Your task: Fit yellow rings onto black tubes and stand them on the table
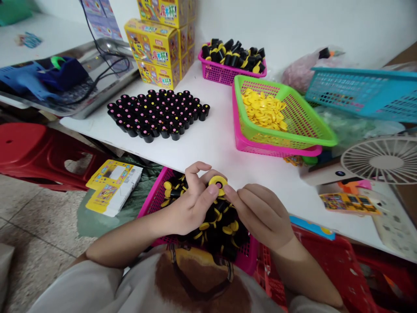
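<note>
My left hand (192, 202) and my right hand (260, 213) meet over a pink basket (153, 195) on my lap that is full of black and yellow parts. Together they pinch one small black piece with a yellow ring cap (217, 182), the left thumb pressing on its top. Further back on the white table (211, 143), many black cylinders (158, 114) stand upright in rows. A green basket (293, 126) holds loose yellow rings (263, 111).
A second pink basket (221, 71) of black and yellow parts stands at the back. Stacked yellow boxes (156, 48) are beside it. A blue basket (361, 91) and a white fan (379, 158) sit right. A red stool (35, 152) and a red crate (325, 265) flank me.
</note>
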A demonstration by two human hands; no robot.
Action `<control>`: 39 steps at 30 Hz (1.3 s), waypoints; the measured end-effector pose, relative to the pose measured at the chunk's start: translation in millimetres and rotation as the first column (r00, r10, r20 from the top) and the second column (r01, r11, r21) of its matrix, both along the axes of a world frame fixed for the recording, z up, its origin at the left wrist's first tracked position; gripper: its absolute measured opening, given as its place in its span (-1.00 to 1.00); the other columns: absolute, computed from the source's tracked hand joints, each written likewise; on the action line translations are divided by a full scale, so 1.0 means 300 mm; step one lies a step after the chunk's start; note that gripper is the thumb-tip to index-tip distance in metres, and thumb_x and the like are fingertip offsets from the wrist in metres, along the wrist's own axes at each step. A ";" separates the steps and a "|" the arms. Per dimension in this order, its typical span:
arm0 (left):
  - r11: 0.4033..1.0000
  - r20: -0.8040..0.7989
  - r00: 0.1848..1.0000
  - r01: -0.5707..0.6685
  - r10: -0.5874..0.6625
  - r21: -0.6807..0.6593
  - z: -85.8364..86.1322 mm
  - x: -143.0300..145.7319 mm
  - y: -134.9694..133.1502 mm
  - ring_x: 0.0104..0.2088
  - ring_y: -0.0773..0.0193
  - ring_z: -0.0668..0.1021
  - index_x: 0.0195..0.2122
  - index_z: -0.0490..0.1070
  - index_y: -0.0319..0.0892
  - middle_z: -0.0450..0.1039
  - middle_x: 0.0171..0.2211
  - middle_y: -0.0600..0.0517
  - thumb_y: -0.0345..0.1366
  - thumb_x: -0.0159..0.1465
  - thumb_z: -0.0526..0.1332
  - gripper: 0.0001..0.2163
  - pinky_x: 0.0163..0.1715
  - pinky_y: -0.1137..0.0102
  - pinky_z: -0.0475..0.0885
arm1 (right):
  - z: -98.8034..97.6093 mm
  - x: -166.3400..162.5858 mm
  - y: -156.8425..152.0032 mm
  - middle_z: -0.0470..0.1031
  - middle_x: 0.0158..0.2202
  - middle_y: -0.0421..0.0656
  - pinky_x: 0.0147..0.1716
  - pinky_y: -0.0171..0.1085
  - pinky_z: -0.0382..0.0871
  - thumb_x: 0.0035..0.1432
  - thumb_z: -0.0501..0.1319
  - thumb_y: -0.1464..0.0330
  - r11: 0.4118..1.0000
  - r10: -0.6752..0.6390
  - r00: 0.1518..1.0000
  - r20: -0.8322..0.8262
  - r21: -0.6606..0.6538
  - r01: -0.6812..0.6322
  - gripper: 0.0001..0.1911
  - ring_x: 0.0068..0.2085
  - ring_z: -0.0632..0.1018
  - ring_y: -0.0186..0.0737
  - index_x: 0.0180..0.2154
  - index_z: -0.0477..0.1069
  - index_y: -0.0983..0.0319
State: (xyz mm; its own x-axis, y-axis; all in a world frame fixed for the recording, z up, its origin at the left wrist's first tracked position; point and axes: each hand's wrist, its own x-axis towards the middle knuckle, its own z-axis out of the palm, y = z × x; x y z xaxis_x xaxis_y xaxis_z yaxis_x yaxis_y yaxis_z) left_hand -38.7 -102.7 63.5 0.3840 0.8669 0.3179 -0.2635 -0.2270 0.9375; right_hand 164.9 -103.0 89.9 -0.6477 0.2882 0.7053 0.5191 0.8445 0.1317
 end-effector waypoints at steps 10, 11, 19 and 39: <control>0.872 0.277 0.947 0.267 -0.160 -0.411 -0.011 0.004 -0.025 -0.47 0.45 0.33 0.02 -0.01 0.09 0.31 -0.25 0.17 0.10 0.45 0.11 -0.65 -0.40 0.48 0.34 | -0.066 -0.052 0.065 0.51 0.05 -0.03 0.13 -0.09 0.61 0.37 0.23 0.38 0.918 0.187 0.928 -0.322 -0.279 -0.282 -0.55 0.17 0.55 -0.11 0.25 0.29 0.18; 0.857 0.310 0.936 0.291 -0.164 -0.425 -0.005 0.006 -0.027 -0.44 0.43 0.37 0.00 -0.01 0.09 0.32 -0.27 0.18 0.13 0.43 0.14 -0.63 -0.38 0.48 0.35 | -0.072 -0.057 0.064 0.50 0.04 -0.02 0.10 -0.12 0.62 0.35 0.24 0.40 0.911 0.174 0.913 -0.369 -0.293 -0.291 -0.52 0.14 0.57 -0.13 0.26 0.28 0.18; 0.786 0.499 0.864 0.358 -0.073 -0.504 0.012 0.033 -0.046 -0.38 0.40 0.49 -0.04 0.02 0.08 0.40 -0.27 0.20 0.09 0.32 0.32 -0.53 -0.36 0.48 0.41 | -0.104 -0.113 0.028 0.50 0.02 -0.04 0.13 -0.10 0.61 0.31 0.18 0.49 0.909 0.134 0.850 -0.510 -0.277 -0.310 -0.50 0.14 0.57 -0.12 0.25 0.32 0.15; 0.740 0.536 0.841 0.407 -0.075 -0.536 -0.011 0.025 -0.068 -0.43 0.38 0.53 0.05 0.05 0.04 0.44 -0.28 0.14 -0.10 0.38 0.23 -0.63 -0.45 0.51 0.38 | -0.117 -0.109 -0.011 0.56 0.01 0.02 0.04 -0.04 0.62 0.27 0.29 0.38 0.774 0.077 0.819 -0.568 -0.484 -0.409 -0.61 0.06 0.61 -0.04 0.13 0.45 0.21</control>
State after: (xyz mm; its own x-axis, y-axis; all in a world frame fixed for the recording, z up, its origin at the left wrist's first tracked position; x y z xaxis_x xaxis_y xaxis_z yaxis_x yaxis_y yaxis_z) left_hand -31.2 -123.0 60.1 0.5626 0.8252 -0.0510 -0.6481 0.4785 0.5925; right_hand 132.2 -106.2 54.7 -0.3644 0.6168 0.6977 0.1331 0.7760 -0.6165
